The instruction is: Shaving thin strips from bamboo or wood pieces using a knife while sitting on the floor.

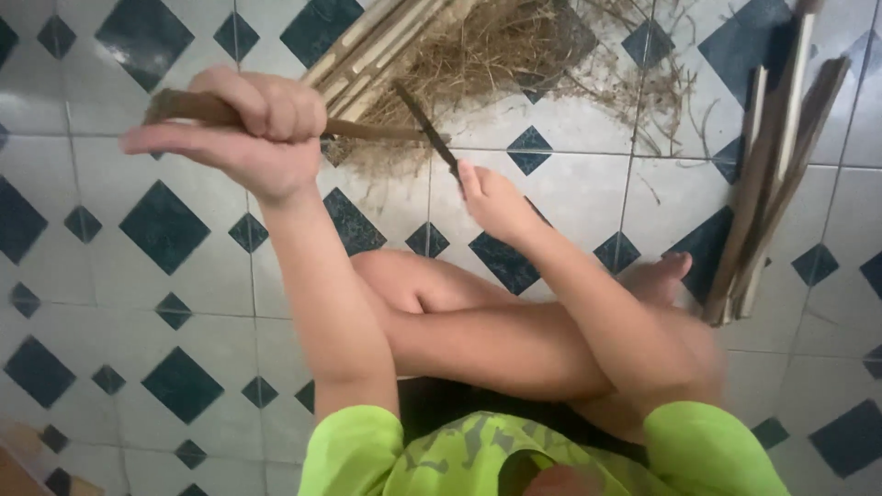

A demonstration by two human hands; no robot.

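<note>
Left hand (248, 129) grips a brown stick (367, 130) lying left to right; right hand (491, 197) holds a dark blade (427, 129) against its right end.

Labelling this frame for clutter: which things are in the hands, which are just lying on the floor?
In hand:
left hand grips a brown strip
right hand holds a dark blade

Lying about:
pale sticks
dry shavings heap
bundle of strips on tiled floor

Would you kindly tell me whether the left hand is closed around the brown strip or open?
Closed: the left hand has its fingers curled over the brown strip, which sticks out both sides.
</note>
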